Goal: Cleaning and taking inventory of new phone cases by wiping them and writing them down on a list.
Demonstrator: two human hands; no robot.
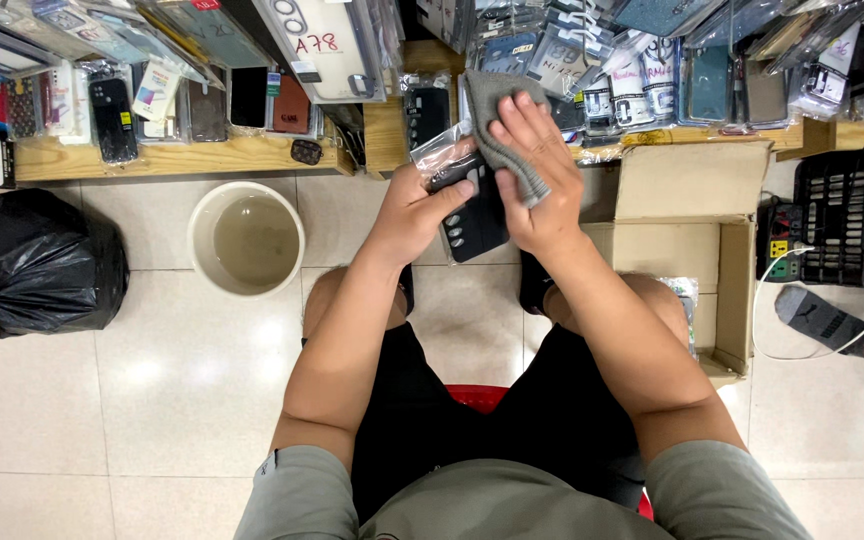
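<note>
My left hand (415,207) grips a black phone case in a clear plastic sleeve (472,228), thumb across its upper end. My right hand (537,175) presses a grey-green cloth (500,110) flat against the top of that sleeve, fingers spread over the cloth. Both hands are held above my knees, in front of wooden shelves (182,157) crowded with packaged phone cases. I sit on a red stool (479,396).
A white bucket of cloudy water (246,238) stands on the tiled floor to the left, with a tied black rubbish bag (32,262) further left. An open cardboard box (697,215) sits to the right, then a black crate (852,230), a power strip and another person's socked foot (822,320).
</note>
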